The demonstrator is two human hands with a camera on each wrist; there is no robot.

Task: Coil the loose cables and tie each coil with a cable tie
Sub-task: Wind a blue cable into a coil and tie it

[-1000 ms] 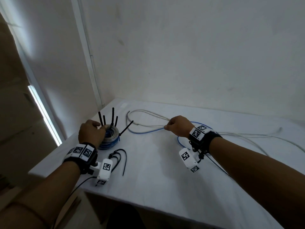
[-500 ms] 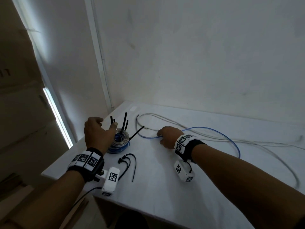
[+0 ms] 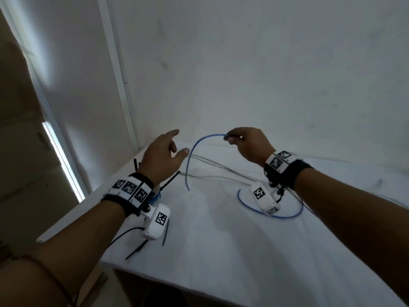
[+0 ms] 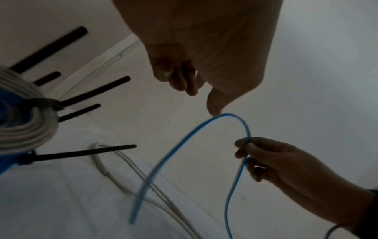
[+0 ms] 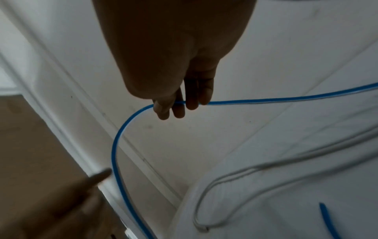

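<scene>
A thin blue cable [image 3: 194, 149] arches up from the pinch of the right hand [image 3: 247, 144], its free end drooping beyond the grip; behind the grip it loops on the table. Grey cables [image 3: 217, 171] trail beneath.

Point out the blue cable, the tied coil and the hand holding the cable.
blue cable [image 3: 190, 152]: head view, on the arc hanging down from the grip.
tied coil [image 4: 22, 129]: left wrist view, on its grey outer windings.
right hand [image 3: 249, 144]: head view, on the back of the hand.
</scene>
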